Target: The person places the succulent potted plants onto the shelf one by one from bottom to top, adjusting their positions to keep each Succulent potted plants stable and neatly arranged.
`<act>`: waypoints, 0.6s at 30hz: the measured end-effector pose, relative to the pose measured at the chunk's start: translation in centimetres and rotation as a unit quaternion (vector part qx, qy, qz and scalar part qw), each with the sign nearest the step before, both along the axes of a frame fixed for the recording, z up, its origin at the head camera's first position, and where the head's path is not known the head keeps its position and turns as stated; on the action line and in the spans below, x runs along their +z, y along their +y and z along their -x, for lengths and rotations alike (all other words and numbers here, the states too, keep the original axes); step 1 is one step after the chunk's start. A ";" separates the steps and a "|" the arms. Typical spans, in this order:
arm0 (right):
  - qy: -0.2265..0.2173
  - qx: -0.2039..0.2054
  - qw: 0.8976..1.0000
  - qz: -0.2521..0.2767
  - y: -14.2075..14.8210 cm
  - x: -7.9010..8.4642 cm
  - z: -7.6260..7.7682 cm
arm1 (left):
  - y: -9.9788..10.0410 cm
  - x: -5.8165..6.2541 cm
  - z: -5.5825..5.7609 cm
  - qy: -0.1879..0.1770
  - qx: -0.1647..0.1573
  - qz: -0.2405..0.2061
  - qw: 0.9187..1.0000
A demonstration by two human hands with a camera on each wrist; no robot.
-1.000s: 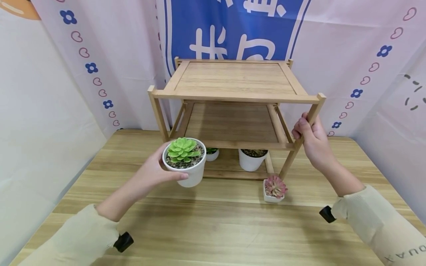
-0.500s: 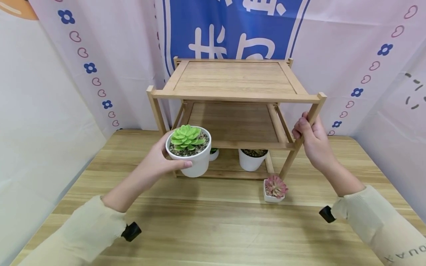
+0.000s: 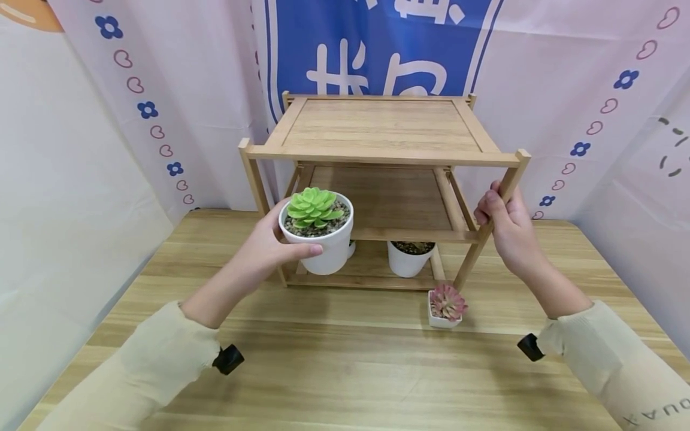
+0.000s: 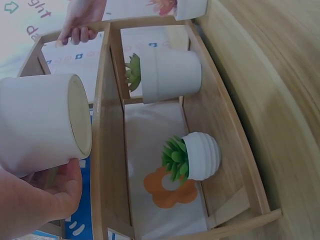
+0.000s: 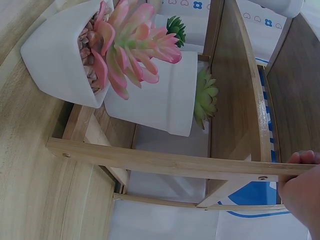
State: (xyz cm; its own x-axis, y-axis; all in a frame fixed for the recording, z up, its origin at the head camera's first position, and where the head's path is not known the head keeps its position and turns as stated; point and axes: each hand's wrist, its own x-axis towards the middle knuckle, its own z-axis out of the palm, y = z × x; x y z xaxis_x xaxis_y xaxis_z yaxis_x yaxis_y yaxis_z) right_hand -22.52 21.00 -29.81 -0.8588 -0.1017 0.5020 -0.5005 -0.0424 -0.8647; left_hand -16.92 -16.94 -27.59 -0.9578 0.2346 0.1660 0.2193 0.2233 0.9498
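In the head view my left hand (image 3: 269, 239) grips a round white pot with a bright green succulent (image 3: 315, 230), thumb across its front. The pot is held off the table, before the left part of the middle shelf (image 3: 388, 197). The left wrist view shows its pale underside beside that shelf's edge. My right hand (image 3: 507, 224) holds the front right post (image 3: 514, 176) of the wooden rack, fingers curled round it.
On the bottom shelf stand a larger white pot (image 3: 408, 261) and a small ribbed white pot (image 4: 202, 156) with a green succulent. A pink succulent in a square white pot (image 3: 446, 306) stands on the table (image 3: 345, 371) by the rack's front right foot.
My left hand has carried the green succulent pot up and to the right, from below the middle shelf's front edge to its level. The right hand stays on the post.
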 end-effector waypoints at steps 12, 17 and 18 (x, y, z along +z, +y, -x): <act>-0.009 -0.002 1.000 -0.016 0.0 0.0 -0.1 | 0.8 0.6 0.8 -0.009 0.002 -0.005 1.000; -0.008 0.000 1.000 -0.011 0.0 0.1 0.0 | 1.3 1.1 1.2 -0.010 0.017 0.004 1.000; -0.008 0.001 1.000 -0.011 0.0 0.1 0.0 | 1.3 1.1 1.3 -0.011 0.019 0.006 1.000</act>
